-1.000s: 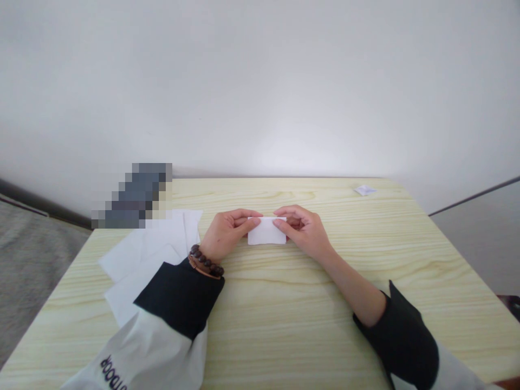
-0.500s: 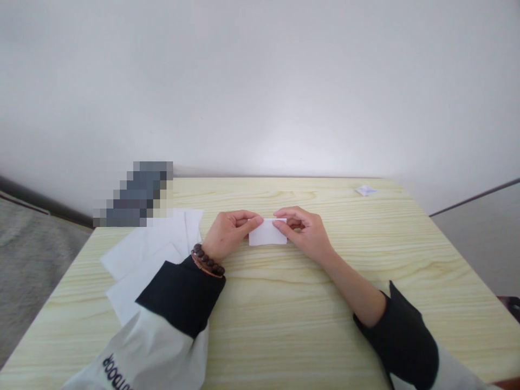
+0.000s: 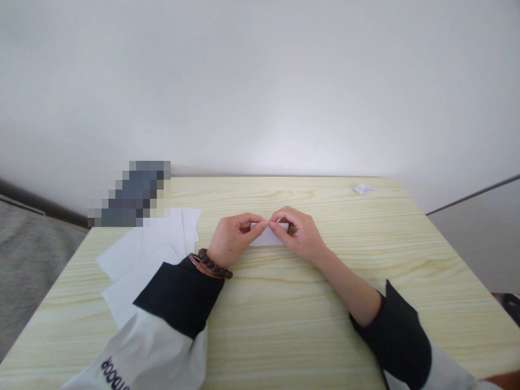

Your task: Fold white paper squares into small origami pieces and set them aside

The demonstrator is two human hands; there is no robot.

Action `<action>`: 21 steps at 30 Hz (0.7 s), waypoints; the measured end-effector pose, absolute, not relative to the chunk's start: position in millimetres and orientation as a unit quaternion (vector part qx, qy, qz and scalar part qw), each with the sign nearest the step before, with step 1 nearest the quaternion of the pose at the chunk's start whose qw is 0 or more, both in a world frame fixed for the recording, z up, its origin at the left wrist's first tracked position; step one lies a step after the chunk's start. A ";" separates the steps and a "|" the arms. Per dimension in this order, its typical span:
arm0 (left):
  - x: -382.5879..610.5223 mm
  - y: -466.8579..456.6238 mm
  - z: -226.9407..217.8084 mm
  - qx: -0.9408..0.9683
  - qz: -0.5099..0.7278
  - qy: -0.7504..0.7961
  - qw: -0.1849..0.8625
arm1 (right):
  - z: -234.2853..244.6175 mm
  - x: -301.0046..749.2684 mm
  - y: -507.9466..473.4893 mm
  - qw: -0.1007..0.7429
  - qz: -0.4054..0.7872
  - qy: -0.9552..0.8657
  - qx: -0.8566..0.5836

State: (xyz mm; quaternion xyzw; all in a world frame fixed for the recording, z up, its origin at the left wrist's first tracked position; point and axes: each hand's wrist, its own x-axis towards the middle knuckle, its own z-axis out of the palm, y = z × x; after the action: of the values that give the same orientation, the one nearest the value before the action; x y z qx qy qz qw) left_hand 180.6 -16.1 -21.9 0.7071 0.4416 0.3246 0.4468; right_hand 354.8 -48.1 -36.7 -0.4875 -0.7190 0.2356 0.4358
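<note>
A small folded piece of white paper (image 3: 268, 237) is held over the middle of the table, with its upper edge pinched by both hands. My left hand (image 3: 235, 238), a beaded bracelet at its wrist, grips the paper from the left between thumb and fingers. From the right, my right hand (image 3: 298, 233) pinches the same edge. The two thumb tips meet near the paper's top middle. Parts of the paper's top edge and sides are hidden behind the fingers.
Several white paper sheets (image 3: 134, 257) lie overlapping on the pale wooden table (image 3: 276, 325), left of my left forearm. A dark pixelated object (image 3: 132, 195) sits behind them. A small folded paper piece (image 3: 363, 189) lies at the back right. A white wall (image 3: 260, 86) rises behind the table.
My right hand has moved slightly left along the paper's top edge, so both thumbs now come together at its middle. The fingers cover more of the paper.
</note>
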 end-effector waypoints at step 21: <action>179.7 -14.7 -19.7 0.748 0.312 0.438 0.390 | -42.1 357.8 -45.1 0.424 0.270 -0.721 -0.476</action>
State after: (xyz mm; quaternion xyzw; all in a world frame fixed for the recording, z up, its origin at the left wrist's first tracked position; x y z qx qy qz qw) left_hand 179.7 -14.7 -19.7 0.7475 0.4376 0.3124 0.3900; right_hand 357.8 -45.1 -42.1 -0.4765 -0.7211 0.2702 0.4242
